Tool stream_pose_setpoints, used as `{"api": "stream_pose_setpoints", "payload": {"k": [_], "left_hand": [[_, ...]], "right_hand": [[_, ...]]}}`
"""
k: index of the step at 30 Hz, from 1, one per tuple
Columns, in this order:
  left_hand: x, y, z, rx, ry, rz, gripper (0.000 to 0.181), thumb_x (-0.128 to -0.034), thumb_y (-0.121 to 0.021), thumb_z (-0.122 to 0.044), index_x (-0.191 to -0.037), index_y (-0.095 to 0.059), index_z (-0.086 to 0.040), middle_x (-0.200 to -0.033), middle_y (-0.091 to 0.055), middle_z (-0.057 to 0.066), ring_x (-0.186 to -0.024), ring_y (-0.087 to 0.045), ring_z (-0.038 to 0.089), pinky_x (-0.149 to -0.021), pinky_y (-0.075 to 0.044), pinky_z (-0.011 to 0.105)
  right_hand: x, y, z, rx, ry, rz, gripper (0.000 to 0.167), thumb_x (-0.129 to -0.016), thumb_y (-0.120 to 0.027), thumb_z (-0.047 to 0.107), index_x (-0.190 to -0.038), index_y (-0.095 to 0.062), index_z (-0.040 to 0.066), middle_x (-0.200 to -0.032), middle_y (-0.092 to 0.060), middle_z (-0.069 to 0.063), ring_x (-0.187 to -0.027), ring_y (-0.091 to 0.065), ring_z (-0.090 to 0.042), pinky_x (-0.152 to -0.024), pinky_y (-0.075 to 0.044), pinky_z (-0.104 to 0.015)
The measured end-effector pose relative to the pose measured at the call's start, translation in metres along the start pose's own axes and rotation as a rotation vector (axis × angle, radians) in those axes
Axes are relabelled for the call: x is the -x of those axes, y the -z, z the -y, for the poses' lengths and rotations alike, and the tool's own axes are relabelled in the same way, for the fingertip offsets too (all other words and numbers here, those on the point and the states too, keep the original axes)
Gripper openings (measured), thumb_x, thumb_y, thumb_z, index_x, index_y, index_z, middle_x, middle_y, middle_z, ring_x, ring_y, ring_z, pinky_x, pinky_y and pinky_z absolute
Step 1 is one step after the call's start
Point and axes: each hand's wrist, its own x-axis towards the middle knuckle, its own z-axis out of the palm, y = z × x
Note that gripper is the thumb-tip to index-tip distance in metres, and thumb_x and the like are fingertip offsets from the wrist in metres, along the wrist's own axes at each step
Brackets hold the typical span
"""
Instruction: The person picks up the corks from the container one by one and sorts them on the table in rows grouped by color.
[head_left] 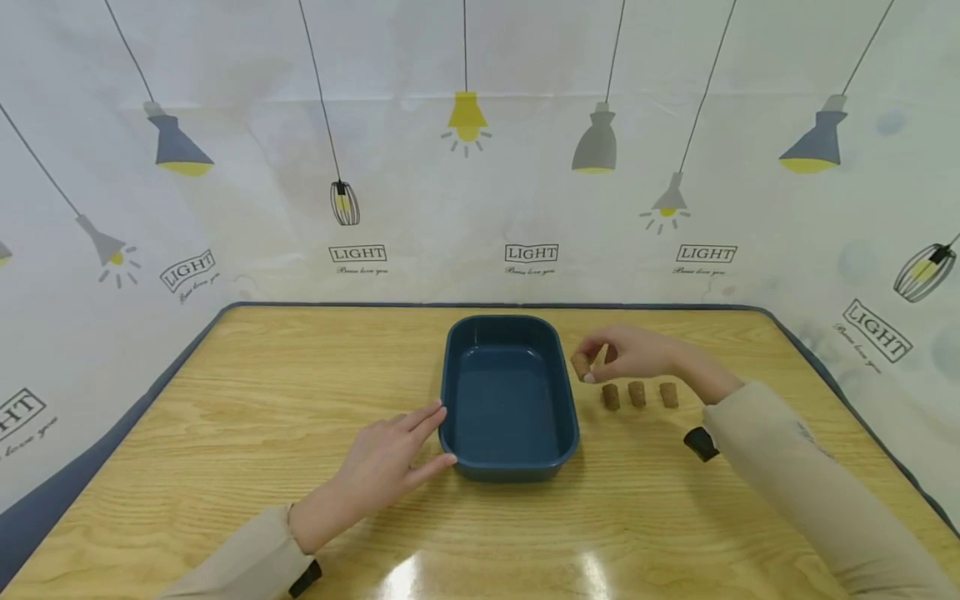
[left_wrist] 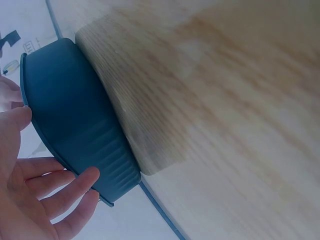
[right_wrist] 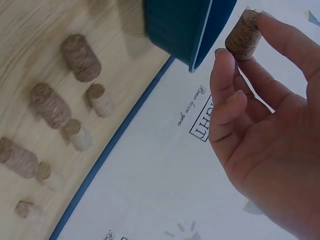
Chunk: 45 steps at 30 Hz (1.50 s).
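My right hand point(head_left: 637, 352) pinches a brown cork point(right_wrist: 243, 36) between thumb and fingertips, just to the right of a deep blue rectangular basin point(head_left: 512, 472). In the head view, three corks point(head_left: 637, 394) lie in a row on the table below that hand. Beyond these, the right wrist view shows several smaller, paler-sided corks point(right_wrist: 101, 101); the hand and forearm seem to hide them from the head camera. At the basin's left side, my left hand point(head_left: 386, 454) touches the rim with fingers extended and thumb apart. No cork shows inside the basin.
The light wood table point(head_left: 300, 358) has a dark blue edge along its back and sides. A pale backdrop point(head_left: 420, 192) printed with lamps stands right behind it. Black bands point(head_left: 701, 444) show at both wrists.
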Motion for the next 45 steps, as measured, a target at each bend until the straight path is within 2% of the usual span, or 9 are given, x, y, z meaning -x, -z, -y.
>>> {"api": "stream_pose_setpoints", "payload": {"k": [6,11,17,22,29,33,36,45], "left_hand": [[0.0,0.0,0.0,-0.004,-0.002,-0.001,0.059,-0.0825,-0.052,-0.051,-0.121,-0.056,-0.007,-0.121,-0.052,0.006,-0.075,-0.062,0.018,-0.046,-0.04,0.024],[0.0,-0.001,0.0,0.006,-0.012,-0.018,0.058,-0.0816,-0.055,-0.049,-0.12,-0.056,-0.006,-0.12,-0.053,0.007,-0.071,-0.061,0.017,-0.043,-0.037,0.022],[0.0,0.0,0.0,0.008,-0.013,-0.02,0.057,-0.0816,-0.055,-0.049,-0.119,-0.057,-0.006,-0.12,-0.053,0.007,-0.075,-0.062,0.018,-0.044,-0.039,0.022],[0.0,0.0,-0.001,0.011,-0.014,-0.016,0.057,-0.0816,-0.056,-0.049,-0.119,-0.057,-0.005,-0.12,-0.054,0.007,-0.076,-0.062,0.018,-0.045,-0.04,0.023],[0.0,0.0,0.0,0.015,-0.006,-0.009,0.058,-0.0818,-0.055,-0.049,-0.12,-0.056,-0.005,-0.121,-0.053,0.007,-0.076,-0.062,0.019,-0.044,-0.039,0.023],[0.0,-0.001,0.0,0.011,-0.007,-0.007,0.058,-0.0818,-0.055,-0.049,-0.12,-0.056,-0.005,-0.121,-0.053,0.008,-0.077,-0.062,0.019,-0.045,-0.04,0.023],[0.0,0.0,0.0,0.009,-0.009,-0.012,0.058,-0.0816,-0.056,-0.048,-0.119,-0.056,-0.005,-0.12,-0.053,0.008,-0.078,-0.062,0.02,-0.046,-0.041,0.024],[0.0,0.0,0.0,-0.003,-0.013,-0.008,0.058,-0.082,-0.054,-0.049,-0.12,-0.056,-0.005,-0.121,-0.053,0.007,-0.082,-0.061,0.021,-0.05,-0.044,0.027]], "right_hand": [[0.017,0.002,-0.011,0.012,-0.058,-0.011,0.039,-0.083,-0.062,0.022,-0.114,-0.053,0.0,-0.106,-0.054,-0.007,-0.086,-0.055,-0.019,-0.076,-0.042,-0.036],[0.031,0.003,-0.016,0.006,-0.073,-0.031,0.039,-0.084,-0.061,0.02,-0.114,-0.053,-0.003,-0.109,-0.053,-0.01,-0.088,-0.054,-0.02,-0.077,-0.042,-0.037],[0.044,-0.001,-0.028,0.007,-0.108,-0.052,0.041,-0.084,-0.062,0.024,-0.115,-0.052,0.0,-0.109,-0.053,-0.009,-0.092,-0.052,-0.024,-0.075,-0.043,-0.036],[0.057,-0.003,-0.038,-0.039,-0.131,-0.051,0.049,-0.084,-0.062,0.024,-0.12,-0.047,-0.005,-0.107,-0.053,-0.012,-0.092,-0.053,-0.028,-0.069,-0.045,-0.034],[0.072,-0.006,-0.056,-0.118,-0.064,-0.063,0.035,-0.086,-0.058,0.014,-0.114,-0.049,-0.007,-0.104,-0.053,-0.013,-0.094,-0.05,-0.031,-0.069,-0.046,-0.033],[0.082,-0.007,-0.065,-0.095,-0.123,-0.084,0.041,-0.085,-0.06,0.018,-0.116,-0.049,-0.006,-0.107,-0.052,-0.013,-0.095,-0.049,-0.031,-0.071,-0.045,-0.032],[0.089,-0.006,-0.069,-0.102,-0.176,-0.087,0.044,-0.084,-0.061,0.021,-0.117,-0.047,-0.006,-0.111,-0.049,-0.014,-0.098,-0.048,-0.036,-0.071,-0.044,-0.033],[0.1,-0.001,-0.088,-0.132,-0.233,-0.074,0.046,-0.084,-0.061,0.019,-0.119,-0.046,-0.007,-0.111,-0.048,-0.018,-0.102,-0.044,-0.04,-0.071,-0.044,-0.036]]}}
